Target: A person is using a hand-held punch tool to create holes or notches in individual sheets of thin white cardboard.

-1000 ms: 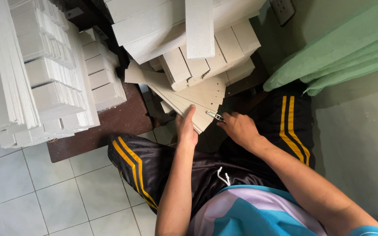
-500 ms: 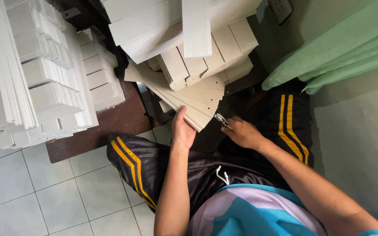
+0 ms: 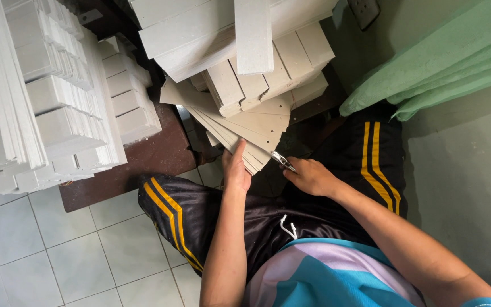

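The fanned stack of beige cardboard sheets (image 3: 257,133), under the left hand (image 3: 237,170), looks like matt, slightly rough board with small punched holes. The small tool (image 3: 282,161) in the grip of the right hand (image 3: 311,177) shows a bright metal gleam. At 12 o'clock, the pale grey board strips (image 3: 240,40) look dry, grainy and matt. At 9 o'clock, the white stacked sheet bundles (image 3: 41,96) have a smoother paper face. The dark brown tabletop (image 3: 137,165) looks like worn wood with a dull sheen. The black shorts with yellow stripes (image 3: 200,210) are glossy synthetic cloth. At 2 o'clock, the green cloth (image 3: 444,57) is soft and matt. The white floor tiles (image 3: 58,256) are smooth and faintly glossy.
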